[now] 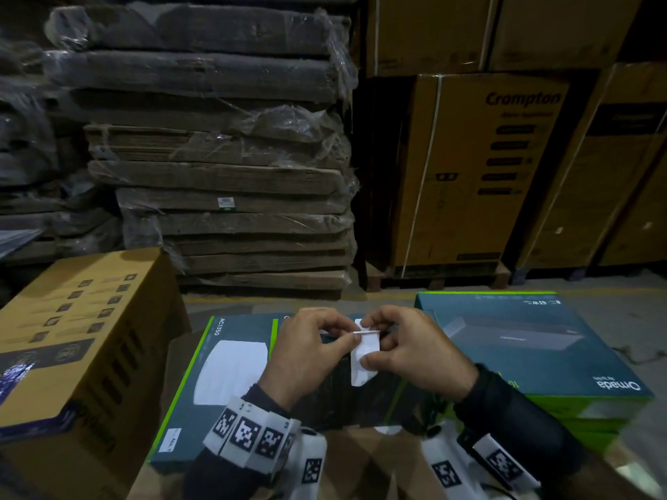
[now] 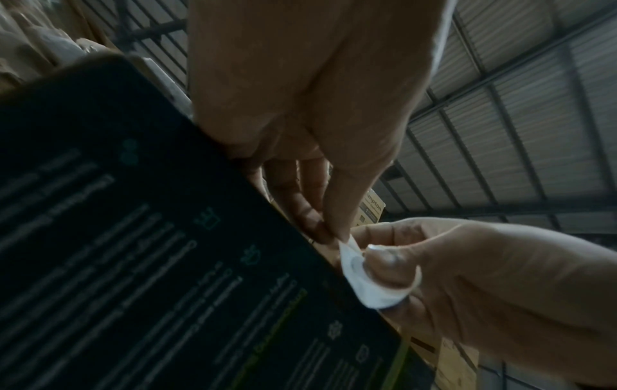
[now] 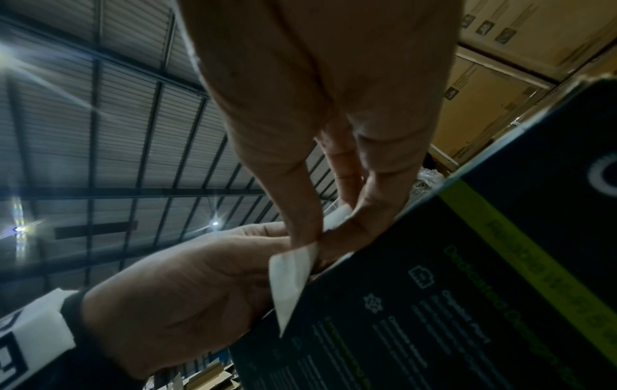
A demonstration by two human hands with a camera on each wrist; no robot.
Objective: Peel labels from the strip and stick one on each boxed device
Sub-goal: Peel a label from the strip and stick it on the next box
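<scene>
Over the middle dark boxed device (image 1: 361, 402) both hands hold a white label strip (image 1: 363, 355). My left hand (image 1: 349, 337) pinches a thin peeled edge of it between thumb and forefinger. My right hand (image 1: 375, 342) grips the strip, forefinger on top and thumb lower down. In the left wrist view the strip (image 2: 367, 285) curls round the right thumb beside the left fingertips (image 2: 333, 232). In the right wrist view the strip (image 3: 290, 277) hangs below the right fingertips (image 3: 310, 232). The AC1350 box (image 1: 216, 359) on the left carries a small white label (image 1: 172, 438) at its near corner.
A larger Omada box (image 1: 523, 341) lies to the right on a stack. A tall brown carton (image 1: 72, 337) stands at the left. Wrapped flat cardboard stacks (image 1: 216, 175) and Crompton cartons (image 1: 469, 175) on pallets rise behind, across a strip of floor.
</scene>
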